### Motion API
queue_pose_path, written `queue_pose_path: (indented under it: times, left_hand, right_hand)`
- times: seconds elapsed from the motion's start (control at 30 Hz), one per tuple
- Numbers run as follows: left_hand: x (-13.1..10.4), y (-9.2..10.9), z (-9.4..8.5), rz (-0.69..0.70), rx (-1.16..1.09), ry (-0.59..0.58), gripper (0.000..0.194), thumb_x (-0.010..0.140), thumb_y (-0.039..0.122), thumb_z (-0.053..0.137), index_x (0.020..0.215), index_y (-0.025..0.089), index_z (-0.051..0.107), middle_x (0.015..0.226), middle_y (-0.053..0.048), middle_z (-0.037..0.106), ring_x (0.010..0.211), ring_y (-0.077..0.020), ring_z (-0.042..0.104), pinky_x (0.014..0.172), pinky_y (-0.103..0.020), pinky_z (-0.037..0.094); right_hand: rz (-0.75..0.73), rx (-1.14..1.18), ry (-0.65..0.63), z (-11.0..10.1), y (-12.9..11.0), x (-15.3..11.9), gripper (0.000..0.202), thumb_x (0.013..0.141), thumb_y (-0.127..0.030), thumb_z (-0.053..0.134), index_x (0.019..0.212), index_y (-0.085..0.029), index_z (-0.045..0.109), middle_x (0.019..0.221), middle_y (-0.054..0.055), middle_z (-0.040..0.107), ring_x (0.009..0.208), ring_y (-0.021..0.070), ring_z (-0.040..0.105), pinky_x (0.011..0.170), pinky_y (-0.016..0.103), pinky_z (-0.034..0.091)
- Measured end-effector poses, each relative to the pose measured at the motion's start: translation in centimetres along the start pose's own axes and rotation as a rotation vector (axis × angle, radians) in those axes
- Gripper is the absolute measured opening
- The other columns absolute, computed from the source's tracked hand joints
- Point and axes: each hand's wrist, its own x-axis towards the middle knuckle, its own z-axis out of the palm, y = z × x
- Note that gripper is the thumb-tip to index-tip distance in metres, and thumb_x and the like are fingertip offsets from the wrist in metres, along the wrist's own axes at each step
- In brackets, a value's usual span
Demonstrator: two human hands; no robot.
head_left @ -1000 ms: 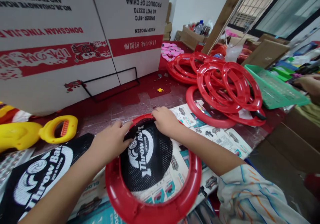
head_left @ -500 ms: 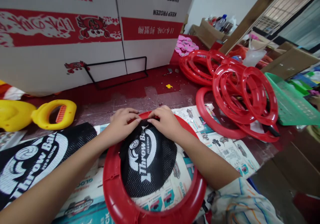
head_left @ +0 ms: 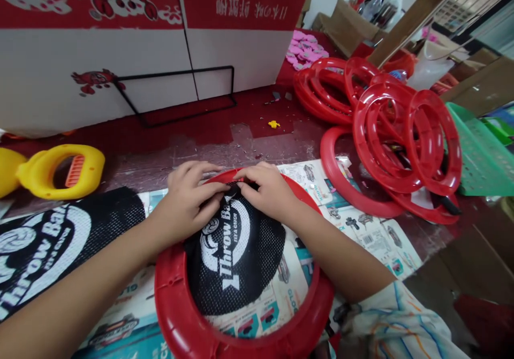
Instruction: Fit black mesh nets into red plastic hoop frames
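Observation:
In front of me a red plastic ring (head_left: pixel 172 295) lies on printed card sheets. A round piece of black mesh fabric (head_left: pixel 257 262), printed "Throw Ball" in white, lies inside the ring. Its far edge is pinched between the fingers of my left hand (head_left: pixel 193 198) and my right hand (head_left: pixel 269 193), close together at the ring's far rim. My fingertips partly hide that edge, and I cannot tell whether it is fastened to the ring. More black printed mesh (head_left: pixel 116 220) lies to the left, partly under my left forearm.
A pile of red rings (head_left: pixel 385 134) stands at the right, beside a green basket (head_left: pixel 477 155). Yellow plastic handles (head_left: pixel 84 185) lie at the left. A big white carton (head_left: pixel 152 54) and a black wire frame (head_left: pixel 176 119) stand behind. A small yellow piece (head_left: pixel 273 124) and pink pieces (head_left: pixel 305 48) lie further back.
The view has tilted down and shifted slightly. My left hand has turned and its fingers have closed more on the mesh edge; my right hand stays at the same rim.

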Motion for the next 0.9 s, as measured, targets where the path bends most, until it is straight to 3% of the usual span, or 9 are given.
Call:
queue_pose_path:
  times: [0.23,0.9]
  left_hand:
    - [-0.34,0.17,0.13,0.085,0.143,0.024,0.029,0.093,0.024,0.048,0.105,0.022,0.073,0.126,-0.014,0.057,0.120,-0.0364,0.046,0.097,-0.057,0.041]
    - [-0.31,0.28,0.26,0.085,0.180,0.015,0.028,0.091,0.021,0.050,0.107,0.019,0.073,0.126,-0.015,0.055,0.117,-0.0371,0.047,0.095,-0.058,0.043]
  right_hand:
    - [-0.020,-0.069,-0.001,0.03,0.02,0.11,0.014,0.085,-0.015,0.055,0.085,-0.020,0.068,0.085,0.000,0.069,0.085,0.0174,0.053,0.082,0.029,0.033]
    - [-0.062,-0.138,0.024,0.16,0.27,0.02,0.024,0.089,-0.016,0.050,0.092,-0.019,0.074,0.087,0.004,0.066,0.090,0.0196,0.049,0.083,0.031,0.034]
